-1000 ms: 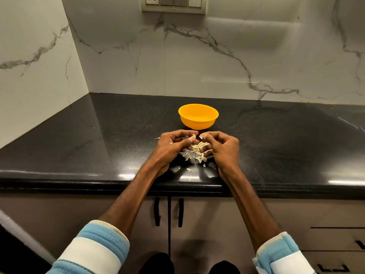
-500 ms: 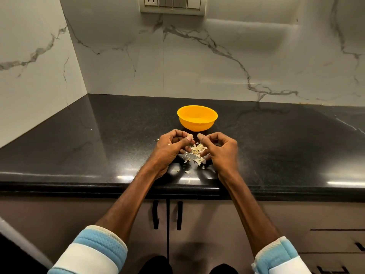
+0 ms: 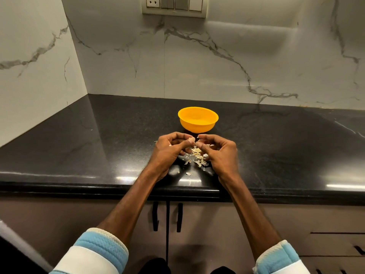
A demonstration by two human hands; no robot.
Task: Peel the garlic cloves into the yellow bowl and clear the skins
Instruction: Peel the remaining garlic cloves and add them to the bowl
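Dark counter point(image 3: 98, 145): my left hand point(image 3: 167, 151) pinches clove point(image 3: 191, 139) before bowl point(image 3: 197, 126); right hand point(image 3: 221, 153) curled, hold unclear; slip drops clove among skins point(image 3: 196, 158).

Two arms of a person, seen from above. The left sleeve point(image 3: 96, 252) and right sleeve point(image 3: 280, 258) match: light blue fabric with a bumpy, quilted-looking weave, a thin cream band edging each cuff, and a broad white stripe behind the blue. Past the cuffs both forearms are bare, as are the left hand point(image 3: 167, 153) and right hand point(image 3: 221, 155).
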